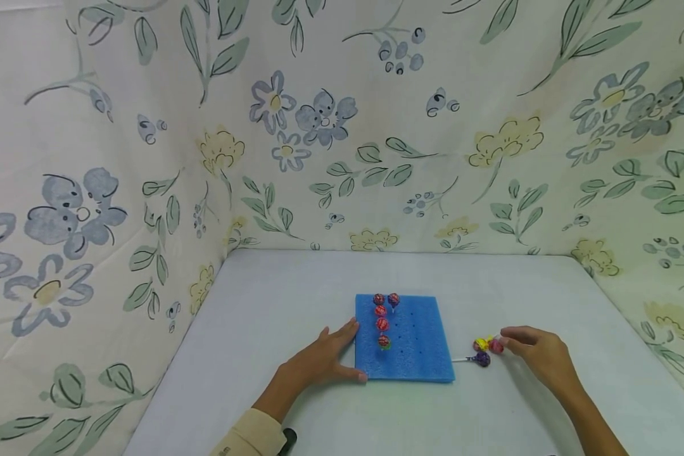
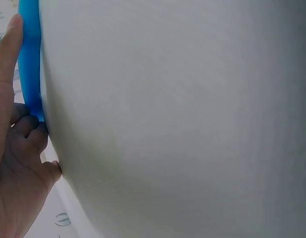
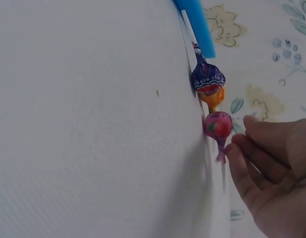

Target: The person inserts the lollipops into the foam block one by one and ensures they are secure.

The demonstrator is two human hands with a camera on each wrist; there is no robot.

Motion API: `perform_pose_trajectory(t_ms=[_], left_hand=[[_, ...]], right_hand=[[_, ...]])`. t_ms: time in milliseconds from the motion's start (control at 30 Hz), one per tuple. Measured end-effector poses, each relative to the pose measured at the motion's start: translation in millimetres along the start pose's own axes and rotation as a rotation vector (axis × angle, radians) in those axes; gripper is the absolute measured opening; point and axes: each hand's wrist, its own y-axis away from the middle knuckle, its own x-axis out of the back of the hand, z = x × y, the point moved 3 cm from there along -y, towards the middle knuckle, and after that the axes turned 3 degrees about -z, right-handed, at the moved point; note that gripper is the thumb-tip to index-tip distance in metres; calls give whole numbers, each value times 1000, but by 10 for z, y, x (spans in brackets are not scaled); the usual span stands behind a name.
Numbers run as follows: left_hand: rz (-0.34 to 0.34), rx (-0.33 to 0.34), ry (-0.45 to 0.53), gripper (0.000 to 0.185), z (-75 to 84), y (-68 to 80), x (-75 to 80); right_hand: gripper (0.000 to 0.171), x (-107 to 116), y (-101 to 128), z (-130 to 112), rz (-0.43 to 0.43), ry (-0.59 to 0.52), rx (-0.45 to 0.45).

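A blue foam board (image 1: 427,339) with small holes lies on the table. Several wrapped lollipops (image 1: 382,324) stand in it, in a column along its left side, with a dark one (image 1: 393,299) beside the top. My left hand (image 1: 322,358) is spread against the board's left edge, thumb at the near corner, index finger along its side in the left wrist view. Right of the board lie a purple lollipop (image 1: 482,359), a yellow one (image 1: 481,344) and a pink one (image 3: 218,125). My right hand (image 1: 541,354) is right at the pink lollipop, thumb and index finger apart near its wrapper's twisted end.
The white table (image 1: 279,285) carries the board near its middle. Floral cloth (image 1: 342,158) hangs behind it and along both sides. The purple lollipop's white stick (image 1: 462,360) points at the board's right edge.
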Motion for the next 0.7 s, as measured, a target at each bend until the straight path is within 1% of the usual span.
perform_pose_trajectory(t_ms=[333,500,700], left_hand=[[2,-3,3,116,5,8,7],[-1,4,5,116,8,12,4],[-3,1,6,116,7,15,5]], right_hand=[[27,14,0,46,-11,51,24],[25,11,-30,30,-33,88,40],[22,-16,-32,20,-9,124,85]])
